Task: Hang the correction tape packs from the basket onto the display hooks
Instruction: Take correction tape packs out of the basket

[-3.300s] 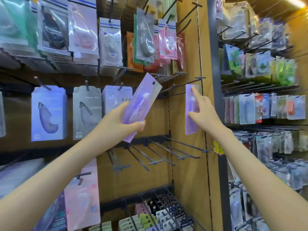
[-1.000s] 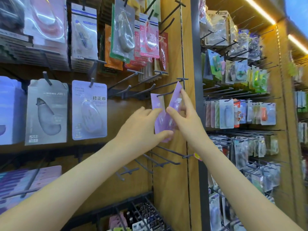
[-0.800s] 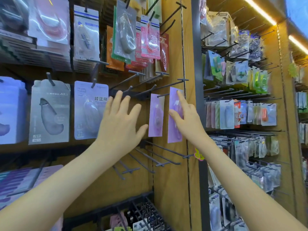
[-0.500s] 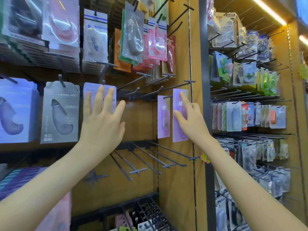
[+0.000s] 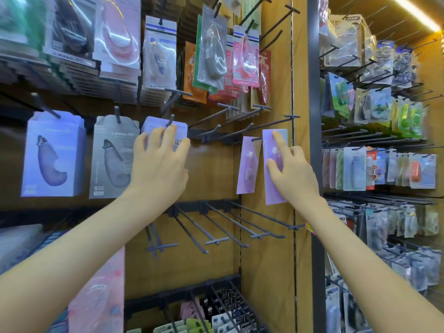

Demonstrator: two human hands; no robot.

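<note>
Stock, middle row, right end of the wooden back panel: two purple correction tape packs, side by side.

- Entry 1, left purple pack: hung on a dark hook whose tip pokes out through the card's top. Slightly tilted, touched by neither hand, just beside its neighbour.
- Entry 2, right purple pack: upright at the panel's right edge, nearer the camera than the first. Own hook not visible behind the card.
- Entry 3, right hand: laid on the face of the right purple pack. Index finger straight, reaching toward the top corner; thumb flat on the front; remaining fingers bent beside the card's right edge. Pressing rather than gripping, nothing enclosed.
- Entry 4, left hand: unclenched, fingers spread and nearly straight. Fingertips resting on a lavender pack hung further left in the same row; holding nothing.
- Same row, further left: grey pack printed MONO AIR, then blue pack, each on its own peg.
- Between the left hand and the purple packs: upper bare hooks jutting forward.
- Below: lower bare hooks on a second rail.
- Above: crowded blister packs in pink, green, orange and white.
- Lower left: pink pack, blurred.
- Right of the dark post: neighbouring bay, thick with small hanging packs.
</note>
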